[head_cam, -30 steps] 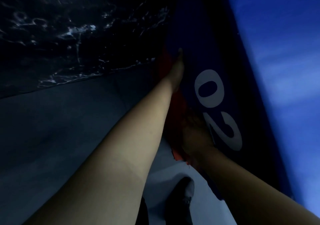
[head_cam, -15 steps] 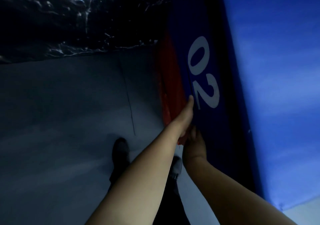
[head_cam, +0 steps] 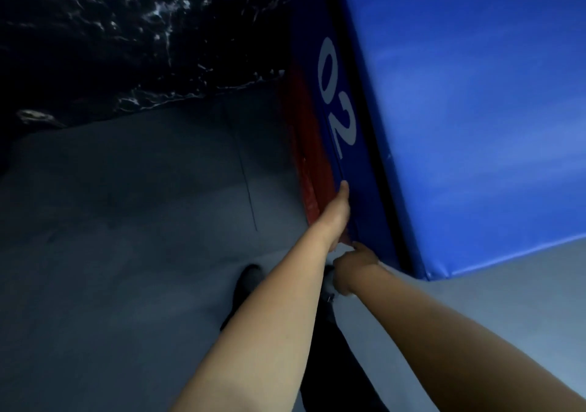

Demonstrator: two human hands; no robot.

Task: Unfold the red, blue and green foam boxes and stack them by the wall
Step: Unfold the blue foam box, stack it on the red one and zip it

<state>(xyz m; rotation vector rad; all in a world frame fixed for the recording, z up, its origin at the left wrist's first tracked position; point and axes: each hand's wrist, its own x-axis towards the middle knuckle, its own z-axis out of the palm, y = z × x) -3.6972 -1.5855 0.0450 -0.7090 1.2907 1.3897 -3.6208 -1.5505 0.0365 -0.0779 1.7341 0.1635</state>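
A big blue foam box marked "02" sits on top of a red foam box, of which only a dark strip shows under the blue side. My left hand reaches into the seam between the blue side panel and the red box, fingers hidden along the edge. My right hand is at the lower near corner of the blue box, one finger pointing into that corner. No green box is in view. The scene is dim.
A grey floor spreads to the left. A dark glossy wall runs along the back. My black shoes stand just in front of the boxes. Pale floor shows at the right.
The view has pulled back and up, showing more of the blue top. Both hands have slid down toward the near corner of the box; the right hand now sits lower, at the corner.
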